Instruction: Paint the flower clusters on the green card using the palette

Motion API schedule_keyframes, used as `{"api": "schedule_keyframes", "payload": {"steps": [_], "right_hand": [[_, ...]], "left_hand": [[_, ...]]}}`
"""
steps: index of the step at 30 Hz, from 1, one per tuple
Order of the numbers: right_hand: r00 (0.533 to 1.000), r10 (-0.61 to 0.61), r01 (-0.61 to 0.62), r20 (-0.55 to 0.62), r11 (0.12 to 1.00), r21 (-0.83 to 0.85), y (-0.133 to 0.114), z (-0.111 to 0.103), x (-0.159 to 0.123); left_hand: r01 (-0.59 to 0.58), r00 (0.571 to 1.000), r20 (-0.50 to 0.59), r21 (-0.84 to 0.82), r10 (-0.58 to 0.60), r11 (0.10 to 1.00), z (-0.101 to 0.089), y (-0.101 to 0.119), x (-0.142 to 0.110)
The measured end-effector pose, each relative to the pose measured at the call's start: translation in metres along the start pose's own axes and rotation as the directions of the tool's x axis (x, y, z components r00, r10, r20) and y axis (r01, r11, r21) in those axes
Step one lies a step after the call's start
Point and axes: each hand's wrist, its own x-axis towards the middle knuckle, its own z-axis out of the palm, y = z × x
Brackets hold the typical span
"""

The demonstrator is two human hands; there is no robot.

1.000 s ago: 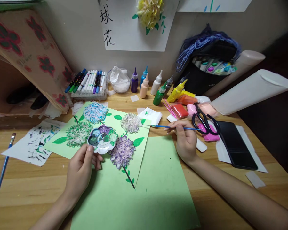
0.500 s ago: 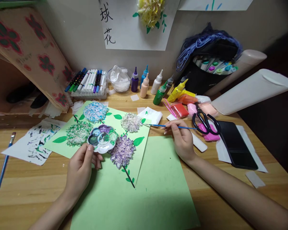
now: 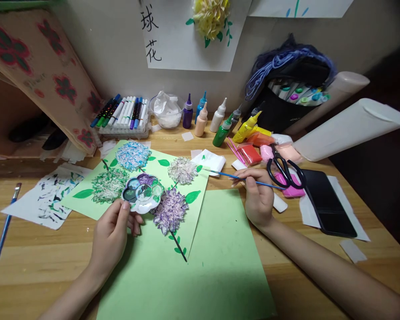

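Observation:
My left hand pinches the near rim of a flower-shaped paint palette, holding it over a green sheet with painted hydrangea blooms. My right hand is closed on a thin blue paintbrush. Its tip points left toward a white folded tissue beside the whitish bloom. A plain green sheet lies in front of me between both forearms.
Paint bottles, a marker tray, a bowl of tissue and a black pen bag line the wall. Black scissors, clay packs and a black phone lie right. A paint-smeared sheet and spare brush lie left.
My right hand drew the brush slightly left, then back right, tilting the handle down. The left hand and palette stayed still.

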Motion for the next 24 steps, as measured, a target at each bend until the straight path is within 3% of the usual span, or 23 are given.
{"api": "schedule_keyframes", "payload": {"steps": [5, 24], "right_hand": [[0.992, 0.037, -0.026, 0.12, 0.995, -0.093, 0.0001, 0.0, 0.0], [0.982, 0.045, -0.025, 0.185, 0.994, -0.108, -0.0009, -0.0023, -0.0002]], "left_hand": [[-0.001, 1.0, 0.0, -0.003, 0.001, 1.0, -0.0001, -0.0001, 0.0002], [-0.001, 1.0, 0.016, -0.01, 0.002, 1.0, -0.001, 0.0012, -0.0008]]}}
